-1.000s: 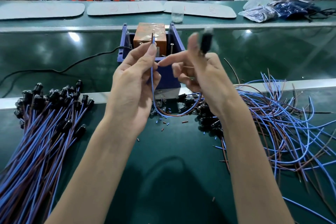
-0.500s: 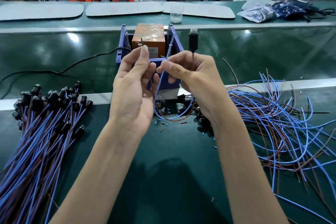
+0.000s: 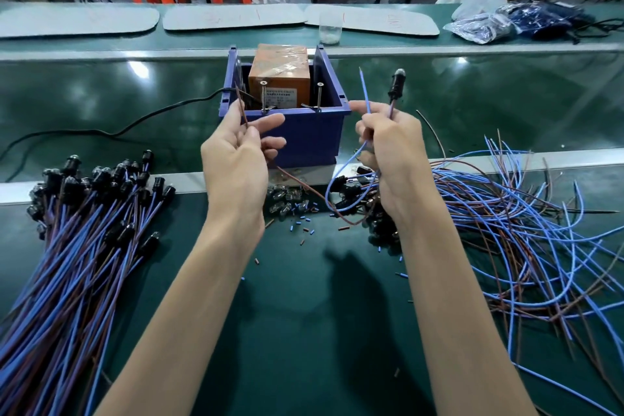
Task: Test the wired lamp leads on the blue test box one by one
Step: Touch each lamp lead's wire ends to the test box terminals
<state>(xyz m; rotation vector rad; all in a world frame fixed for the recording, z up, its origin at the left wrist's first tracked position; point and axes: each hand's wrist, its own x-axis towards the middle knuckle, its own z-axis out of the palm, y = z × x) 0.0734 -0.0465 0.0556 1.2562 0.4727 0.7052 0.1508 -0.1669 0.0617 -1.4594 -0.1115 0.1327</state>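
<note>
The blue test box (image 3: 314, 135) stands at the table's middle with an orange block (image 3: 280, 73) inside and two upright screws (image 3: 263, 94) at its front rim. My left hand (image 3: 238, 159) pinches the brown lead (image 3: 240, 105) just left of the box, its tip pointing up. My right hand (image 3: 388, 145) holds the blue lead (image 3: 364, 91) and the black lamp holder (image 3: 395, 86) to the right of the box. Both wires loop down between my hands. Neither lead tip touches a screw.
A neat bundle of wired lamps (image 3: 77, 230) lies at the left, a tangled pile of blue and brown leads (image 3: 523, 223) at the right. Small bulbs and insulation scraps (image 3: 290, 203) lie before the box. A black cable (image 3: 135, 121) runs left. A plastic cup (image 3: 329, 29) stands behind.
My hands have moved apart and lowered a little. The two leads, held together before, are now separated, brown in the left hand and blue in the right.
</note>
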